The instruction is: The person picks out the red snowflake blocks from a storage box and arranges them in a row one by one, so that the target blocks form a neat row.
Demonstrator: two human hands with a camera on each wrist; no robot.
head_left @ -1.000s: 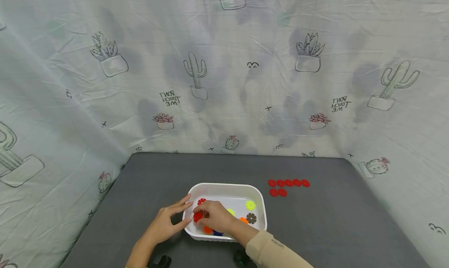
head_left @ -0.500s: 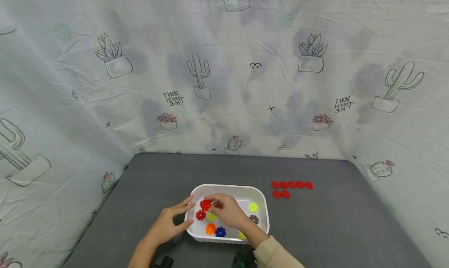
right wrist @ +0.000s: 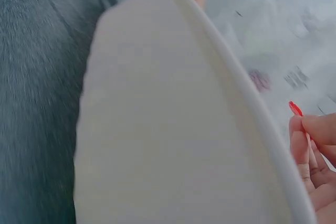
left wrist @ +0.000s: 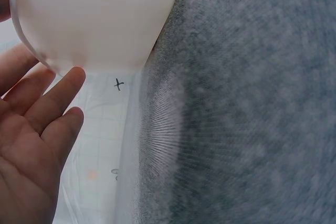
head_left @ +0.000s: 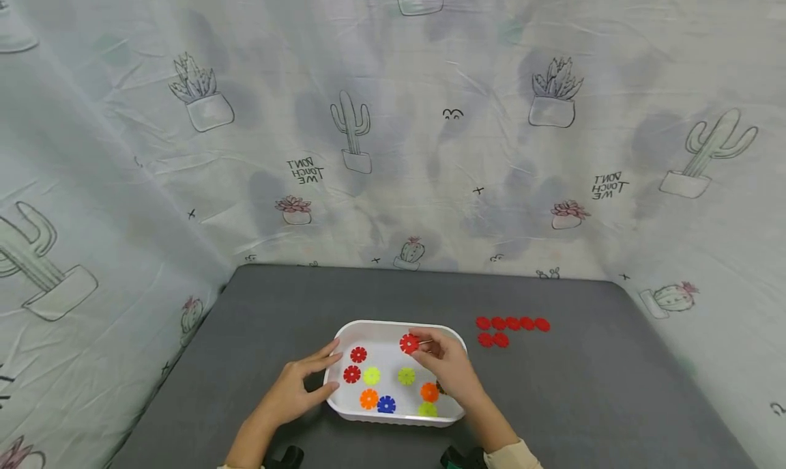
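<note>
Sorting looks partway done: seven red discs [head_left: 512, 328] lie on the worktop right of the right hand [head_left: 451, 363], which pinches another red disc [head_left: 409, 344] above the white tub [head_left: 393, 327], two reds left inside, while the left hand [head_left: 295, 390] rests open-fingered against its side.

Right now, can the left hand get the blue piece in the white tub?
Probably yes. The left hand rests open against the tub wall, and the blue piece lies uncovered near that side. The right hand, pinching a red piece, is further off.
</note>
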